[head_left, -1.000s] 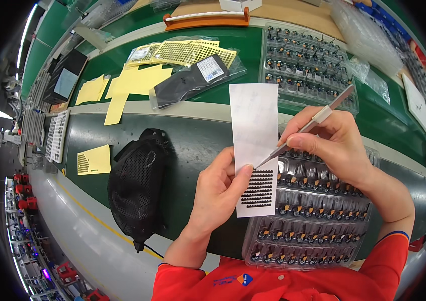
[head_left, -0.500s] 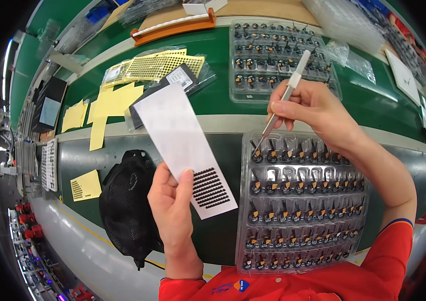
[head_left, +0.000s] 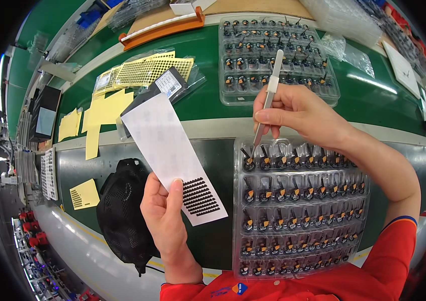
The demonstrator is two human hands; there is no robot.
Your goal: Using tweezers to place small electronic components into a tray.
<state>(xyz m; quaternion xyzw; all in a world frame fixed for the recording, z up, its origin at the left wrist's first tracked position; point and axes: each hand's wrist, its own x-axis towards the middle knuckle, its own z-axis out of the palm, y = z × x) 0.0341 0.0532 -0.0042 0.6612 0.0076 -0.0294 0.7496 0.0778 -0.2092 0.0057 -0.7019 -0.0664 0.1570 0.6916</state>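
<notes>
My left hand (head_left: 167, 213) pinches a long white sheet (head_left: 160, 135) between thumb and fingers. Rows of small black stickers (head_left: 200, 196) cover the sheet's lower end. In my right hand (head_left: 298, 113) is a pair of metal tweezers (head_left: 270, 95), tilted with its tips pointing down. Those tips are at the top left pocket of a clear plastic tray (head_left: 301, 203); whether they touch the part there I cannot tell. Small round black parts (head_left: 249, 163) with short stems and orange marks fill the tray's rows.
A second tray (head_left: 278, 62) of similar parts lies farther back. To the left are a black mesh bag (head_left: 122, 215), yellow sheets (head_left: 107, 109), yellow dotted sticker sheets (head_left: 145, 71) and a dark labelled packet (head_left: 165, 85). An orange rack (head_left: 163, 27) stands at the back.
The whole view has shifted slightly, with things now a little further left and lower. The tweezers are held more upright, still at the tray's top left pocket.
</notes>
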